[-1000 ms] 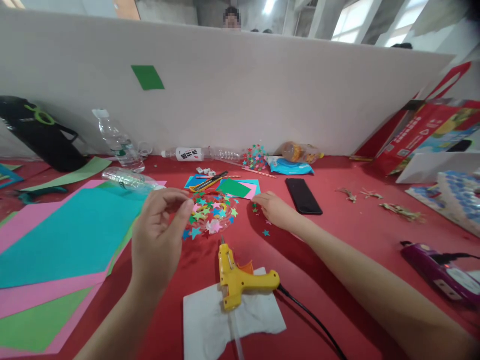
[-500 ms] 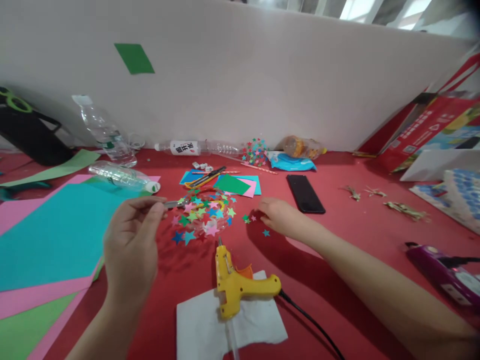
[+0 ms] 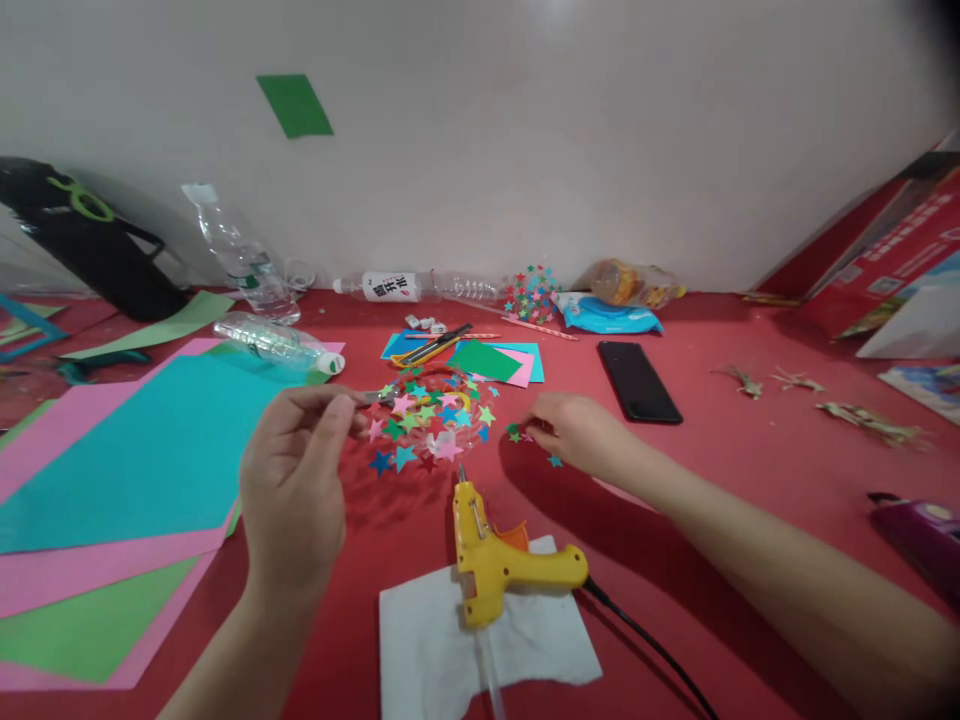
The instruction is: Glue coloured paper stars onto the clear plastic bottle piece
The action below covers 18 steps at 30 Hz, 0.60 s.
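Note:
A clear plastic piece covered with colourful paper stars is near the middle of the red table. My left hand pinches a thin grey metal handle at its left side. My right hand is lowered to the table on the other side, its fingertips pressed together beside a few small loose stars; what they hold, if anything, is too small to name. Between my forearms lies a yellow glue gun on a white cloth, its nozzle pointing toward the stars.
Coloured paper sheets cover the left. Plastic bottles, a black flask and a blue packet stand or lie toward the wall. A black phone lies right of centre, with straw bundles beyond it.
The view has shifted, so everything appears further right and slightly higher. Both hands keep nearly the same places relative to the stars, my left still pinching the metal handle.

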### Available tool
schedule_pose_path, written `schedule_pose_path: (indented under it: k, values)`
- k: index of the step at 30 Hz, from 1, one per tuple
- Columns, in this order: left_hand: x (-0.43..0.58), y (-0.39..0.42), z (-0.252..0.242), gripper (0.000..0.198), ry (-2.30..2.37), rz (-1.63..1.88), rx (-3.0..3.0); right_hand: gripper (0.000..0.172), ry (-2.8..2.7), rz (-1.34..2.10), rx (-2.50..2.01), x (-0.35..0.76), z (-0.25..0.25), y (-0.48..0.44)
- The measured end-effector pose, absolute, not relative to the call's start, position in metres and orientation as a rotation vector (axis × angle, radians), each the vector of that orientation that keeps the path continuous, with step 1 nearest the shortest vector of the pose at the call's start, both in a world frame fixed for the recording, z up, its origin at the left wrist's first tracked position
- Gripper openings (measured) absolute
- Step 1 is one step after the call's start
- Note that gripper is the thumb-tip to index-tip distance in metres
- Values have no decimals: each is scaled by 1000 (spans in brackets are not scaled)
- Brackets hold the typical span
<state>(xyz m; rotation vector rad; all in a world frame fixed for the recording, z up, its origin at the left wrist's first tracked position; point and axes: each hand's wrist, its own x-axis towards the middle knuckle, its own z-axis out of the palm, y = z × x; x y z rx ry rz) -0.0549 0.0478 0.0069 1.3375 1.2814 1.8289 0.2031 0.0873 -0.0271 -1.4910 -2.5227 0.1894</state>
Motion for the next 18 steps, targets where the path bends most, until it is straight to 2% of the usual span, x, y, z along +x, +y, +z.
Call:
schedule_pose_path:
  k: [4, 9, 15, 18]
  values:
    - [-57, 49, 7, 17, 1242, 1820, 1417, 13, -2528, 153, -1498, 202, -25, 89]
    - [-59, 43, 5, 36, 1428, 1688, 1692, 15, -2588, 81, -1447, 200, -29, 90]
    - [-54, 35, 3, 37, 1286, 1697, 1825, 22, -2651, -28, -1325, 196, -47, 93]
    - [-53, 34, 4, 37, 1278, 1705, 1857, 20, -2640, -43, -1303, 195, -52, 93]
